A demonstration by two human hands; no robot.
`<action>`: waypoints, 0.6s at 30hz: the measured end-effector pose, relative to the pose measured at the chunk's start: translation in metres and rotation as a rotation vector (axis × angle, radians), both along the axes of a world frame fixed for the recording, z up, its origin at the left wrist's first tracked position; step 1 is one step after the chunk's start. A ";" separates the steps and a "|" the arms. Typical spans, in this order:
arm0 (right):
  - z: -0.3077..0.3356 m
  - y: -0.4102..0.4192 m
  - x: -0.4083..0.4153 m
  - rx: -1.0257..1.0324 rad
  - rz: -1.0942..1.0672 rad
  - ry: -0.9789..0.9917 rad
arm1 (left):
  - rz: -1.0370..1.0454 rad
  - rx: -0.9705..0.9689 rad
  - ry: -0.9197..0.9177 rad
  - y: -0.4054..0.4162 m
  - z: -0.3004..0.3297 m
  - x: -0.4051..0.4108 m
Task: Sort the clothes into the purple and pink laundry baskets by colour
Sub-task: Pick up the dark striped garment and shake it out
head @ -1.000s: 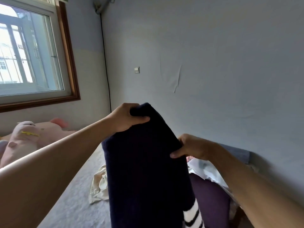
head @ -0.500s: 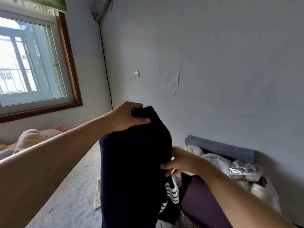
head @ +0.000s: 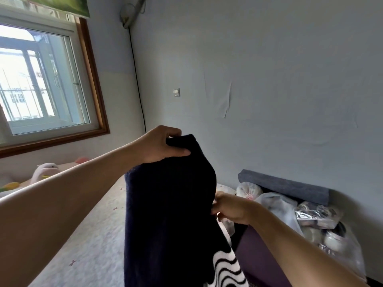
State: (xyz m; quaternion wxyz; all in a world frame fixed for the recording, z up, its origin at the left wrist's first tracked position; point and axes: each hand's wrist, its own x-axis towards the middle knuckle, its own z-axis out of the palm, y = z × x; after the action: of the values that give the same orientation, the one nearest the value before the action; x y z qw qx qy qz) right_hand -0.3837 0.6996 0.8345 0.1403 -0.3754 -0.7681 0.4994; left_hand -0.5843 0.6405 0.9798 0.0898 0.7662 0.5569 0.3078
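We are holding a dark navy garment point(head: 170, 214) up in front of us, above the bed point(head: 93, 241), and it is hanging down past the bottom of the view. Our left hand point(head: 163, 145) is pinching its top edge, thumb in front and fingers point(head: 174, 131) curled over the back. Our right hand point(head: 230, 207) is touching the garment's right edge lower down; its fingertips are hidden behind the cloth, so we cannot tell whether it is gripping or only steadying. A white panel with black wavy stripes point(head: 226, 266) is showing at the garment's lower right.

The purple basket point(head: 261, 259) is sitting low to our right, partly hidden by our right forearm. The pink basket is not in view.

What we are risking here, as we judge it:
- The whole weight is hanging from one small pinch, so the cloth could slip and drop onto the bed.
- The garment is blocking our view of the basket mouth, so a blind release could leave it draped over the rim or falling outside.
- The striped panel is mixing light with dark, which could push us to the wrong basket.
- The trailing hem could be snagging the plastic bags point(head: 310, 216) beside the basket.
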 end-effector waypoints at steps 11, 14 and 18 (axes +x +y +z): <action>0.014 -0.004 0.030 -0.164 -0.164 -0.004 | -0.018 -0.050 -0.078 -0.001 0.000 -0.009; 0.028 0.012 0.036 0.057 -0.416 -0.047 | -0.055 -0.078 -0.102 -0.004 0.001 -0.007; 0.039 0.027 0.026 0.520 -0.583 -0.122 | -0.108 -0.103 -0.158 -0.008 0.008 0.003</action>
State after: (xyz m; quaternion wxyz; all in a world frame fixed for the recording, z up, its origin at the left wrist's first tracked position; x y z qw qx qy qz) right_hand -0.3582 0.7270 0.8736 0.3209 -0.5586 -0.7371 0.2040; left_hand -0.5814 0.6327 0.9882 0.1892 0.7628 0.5209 0.3332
